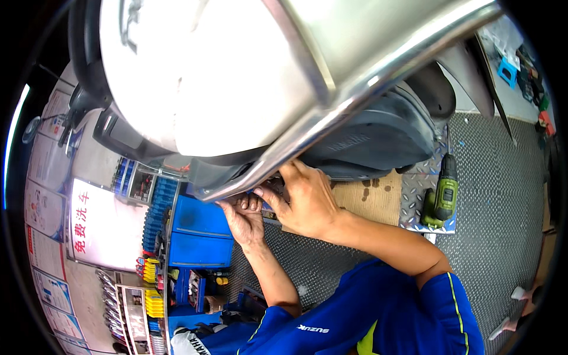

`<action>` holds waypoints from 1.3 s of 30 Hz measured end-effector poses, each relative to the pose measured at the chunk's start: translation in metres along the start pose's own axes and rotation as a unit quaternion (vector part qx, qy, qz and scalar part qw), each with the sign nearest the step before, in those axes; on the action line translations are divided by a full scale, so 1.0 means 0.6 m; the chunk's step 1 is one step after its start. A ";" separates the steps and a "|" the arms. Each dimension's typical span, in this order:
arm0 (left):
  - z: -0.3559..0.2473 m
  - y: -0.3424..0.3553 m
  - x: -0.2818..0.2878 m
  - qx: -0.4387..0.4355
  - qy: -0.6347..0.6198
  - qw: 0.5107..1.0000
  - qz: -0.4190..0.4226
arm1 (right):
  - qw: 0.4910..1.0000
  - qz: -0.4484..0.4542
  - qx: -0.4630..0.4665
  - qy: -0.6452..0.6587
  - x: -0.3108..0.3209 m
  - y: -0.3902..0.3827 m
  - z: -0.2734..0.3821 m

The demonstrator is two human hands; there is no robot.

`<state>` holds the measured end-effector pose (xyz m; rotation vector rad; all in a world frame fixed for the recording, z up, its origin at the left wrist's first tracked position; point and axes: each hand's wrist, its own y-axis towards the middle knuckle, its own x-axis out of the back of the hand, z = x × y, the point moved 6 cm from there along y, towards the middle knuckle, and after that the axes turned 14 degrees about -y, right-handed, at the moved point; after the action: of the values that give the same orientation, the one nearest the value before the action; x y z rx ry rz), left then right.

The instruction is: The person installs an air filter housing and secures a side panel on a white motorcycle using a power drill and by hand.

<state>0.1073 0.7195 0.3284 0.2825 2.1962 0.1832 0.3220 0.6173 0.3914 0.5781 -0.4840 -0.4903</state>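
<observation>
A scooter's silver body panel (236, 71) and chrome grab rail (355, 94) fill the top of the view. Below them sits the dark grey underside panel (378, 139). My left hand (244, 218) reaches up under the rail's lower end with its fingers curled; what they grip is hidden. My right hand (305, 198) is beside it, fingers pressed against the same spot under the rail, where a small blue part (258, 191) shows between the two hands. Both forearms rise from blue sleeves at the lower edge.
A green and black cordless drill (442, 192) lies on the checker-plate lift platform (497, 195) to the right. A piece of brown cardboard (370, 201) lies under the scooter. A blue tool cabinet (201, 231) stands at left, with parts racks beyond it.
</observation>
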 end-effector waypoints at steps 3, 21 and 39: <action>-0.010 0.017 0.027 -0.019 0.004 0.999 -0.028 | 1.000 0.010 0.002 0.011 -0.016 0.016 0.003; -0.210 0.066 0.040 -0.312 0.647 0.696 0.009 | 0.990 -0.079 0.025 0.114 -0.047 0.016 -0.003; -0.255 0.142 0.007 -0.286 0.709 0.606 0.221 | 0.991 -0.098 -0.023 0.091 -0.094 0.009 0.026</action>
<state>-0.0065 0.7983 0.4360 0.3501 3.2892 1.9522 0.2710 0.6465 0.3902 0.6229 -0.2419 -0.6276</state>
